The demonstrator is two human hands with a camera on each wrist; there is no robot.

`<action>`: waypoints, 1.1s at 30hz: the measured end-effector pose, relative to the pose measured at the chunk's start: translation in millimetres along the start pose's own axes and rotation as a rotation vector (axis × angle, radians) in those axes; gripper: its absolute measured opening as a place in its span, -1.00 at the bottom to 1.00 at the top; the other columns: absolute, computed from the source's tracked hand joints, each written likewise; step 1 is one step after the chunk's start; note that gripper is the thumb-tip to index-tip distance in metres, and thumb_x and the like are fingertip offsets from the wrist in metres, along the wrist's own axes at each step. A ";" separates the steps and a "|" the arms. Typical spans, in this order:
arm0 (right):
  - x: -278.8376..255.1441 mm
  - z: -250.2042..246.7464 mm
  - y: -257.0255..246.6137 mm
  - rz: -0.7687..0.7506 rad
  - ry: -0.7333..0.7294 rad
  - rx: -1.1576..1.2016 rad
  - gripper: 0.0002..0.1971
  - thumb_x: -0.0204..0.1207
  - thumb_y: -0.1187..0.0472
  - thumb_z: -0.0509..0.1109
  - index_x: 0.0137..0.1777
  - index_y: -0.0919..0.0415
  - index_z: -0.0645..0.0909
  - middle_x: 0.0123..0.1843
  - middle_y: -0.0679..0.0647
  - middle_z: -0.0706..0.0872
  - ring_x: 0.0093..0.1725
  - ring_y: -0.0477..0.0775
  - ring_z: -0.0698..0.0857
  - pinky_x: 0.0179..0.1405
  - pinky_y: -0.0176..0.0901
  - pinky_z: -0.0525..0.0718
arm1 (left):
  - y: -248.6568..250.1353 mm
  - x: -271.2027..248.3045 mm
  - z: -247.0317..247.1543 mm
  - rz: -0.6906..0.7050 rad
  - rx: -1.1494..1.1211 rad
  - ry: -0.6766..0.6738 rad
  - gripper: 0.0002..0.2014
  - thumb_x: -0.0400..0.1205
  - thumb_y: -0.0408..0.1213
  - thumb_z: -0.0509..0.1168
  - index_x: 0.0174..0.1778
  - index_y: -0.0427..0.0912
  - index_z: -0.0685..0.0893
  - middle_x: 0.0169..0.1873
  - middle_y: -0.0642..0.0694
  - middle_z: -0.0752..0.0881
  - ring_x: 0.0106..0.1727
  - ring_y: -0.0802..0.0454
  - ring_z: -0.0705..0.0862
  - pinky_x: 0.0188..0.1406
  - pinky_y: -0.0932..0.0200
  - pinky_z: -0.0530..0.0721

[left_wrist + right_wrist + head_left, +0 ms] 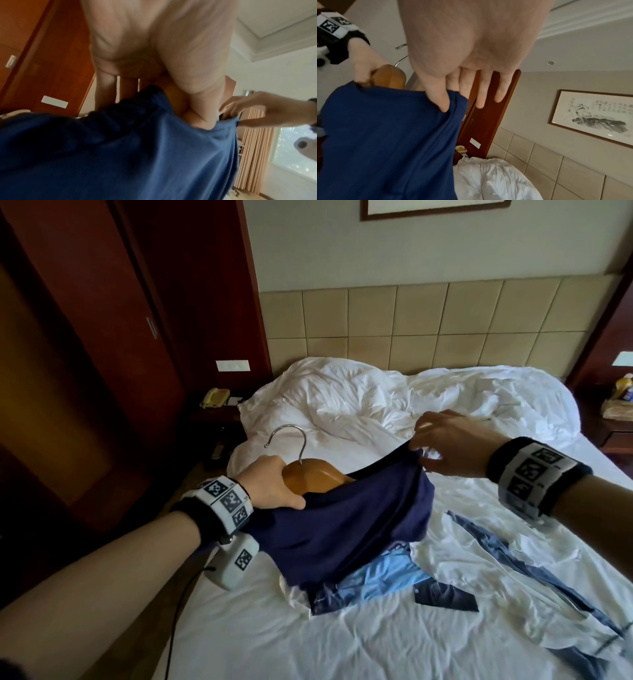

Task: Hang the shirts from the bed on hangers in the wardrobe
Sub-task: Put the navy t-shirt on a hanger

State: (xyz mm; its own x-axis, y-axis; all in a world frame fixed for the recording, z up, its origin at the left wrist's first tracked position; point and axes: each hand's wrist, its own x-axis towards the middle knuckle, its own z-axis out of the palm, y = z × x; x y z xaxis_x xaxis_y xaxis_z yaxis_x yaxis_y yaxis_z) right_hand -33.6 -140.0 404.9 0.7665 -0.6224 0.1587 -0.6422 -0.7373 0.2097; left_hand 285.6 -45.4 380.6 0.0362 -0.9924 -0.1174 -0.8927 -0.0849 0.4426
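- Left hand (pixel 270 484) grips the wooden hanger (pixel 311 475) at its middle, fingers curled over it, thumb on the navy shirt (pixel 342 525).
- Right hand (pixel 442 443) pinches the shirt's edge between thumb and forefinger, other fingers (pixel 481 93) straight.
- The shirt is stretched between both hands, held above the bed (pixel 445 628); the hanger's right end sits inside the fabric, metal hook (pixel 291 440) sticking up.
- More shirts (pixel 387 577), light blue and denim, lie crumpled on the bed below, near its middle.
- White duvet (pixel 394 398) bunched at the head edge; wardrobe (pixel 85 337) off the bed's left side.
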 end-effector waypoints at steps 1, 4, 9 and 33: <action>1.3 0.8 -0.3 0.030 -0.011 0.022 -0.82 0.49 0.06 0.44 0.06 -0.05 0.76 0.04 -0.08 0.76 0.27 0.03 0.64 0.21 -0.02 0.57 | 1.6 1.4 -1.2 0.012 -0.014 -0.005 -0.32 0.08 0.02 0.56 0.00 -0.36 0.63 -0.01 -0.26 0.73 -0.04 -0.17 0.74 0.02 -0.19 0.76; 3.2 -3.5 -1.7 0.137 -0.058 0.179 -0.71 0.44 0.02 0.36 0.15 -0.13 0.73 0.13 -0.05 0.68 0.12 0.02 0.66 0.20 -0.07 0.58 | 8.1 5.6 -4.4 0.015 -0.039 -0.028 -0.61 0.11 -0.01 0.58 -0.42 -0.16 0.57 -0.37 -0.02 0.67 -0.30 0.01 0.69 -0.15 -0.11 0.74; 10.7 -28.9 -13.9 0.141 -0.106 0.361 -0.72 0.45 0.03 0.51 0.16 -0.16 0.69 0.14 -0.12 0.67 0.16 -0.04 0.64 0.25 -0.11 0.55 | 26.0 14.3 -11.1 0.064 -0.038 -0.035 -0.57 0.28 -0.17 0.61 -0.60 -0.07 0.42 -0.61 0.11 0.53 -0.53 0.15 0.53 -0.45 0.24 0.51; 51.0 -88.3 -69.1 0.619 -0.113 1.116 -0.55 0.55 -0.11 0.46 -0.10 0.37 0.64 -0.50 0.19 0.69 -0.58 0.08 0.63 -0.60 -0.28 0.58 | -5.3 13.9 -59.8 0.240 -0.073 -0.139 0.10 0.16 0.19 0.69 0.61 0.18 0.30 0.26 0.15 0.59 0.33 0.19 0.54 0.36 0.14 0.57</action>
State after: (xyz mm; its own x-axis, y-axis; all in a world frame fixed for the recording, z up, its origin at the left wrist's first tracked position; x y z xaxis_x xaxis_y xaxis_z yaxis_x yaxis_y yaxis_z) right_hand 51.1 -97.6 483.6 0.3670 -0.9173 -0.1548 -0.5947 -0.1034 -0.7973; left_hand 317.7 -64.0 429.7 -0.2383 -0.9637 -0.1200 -0.8333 0.1395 0.5349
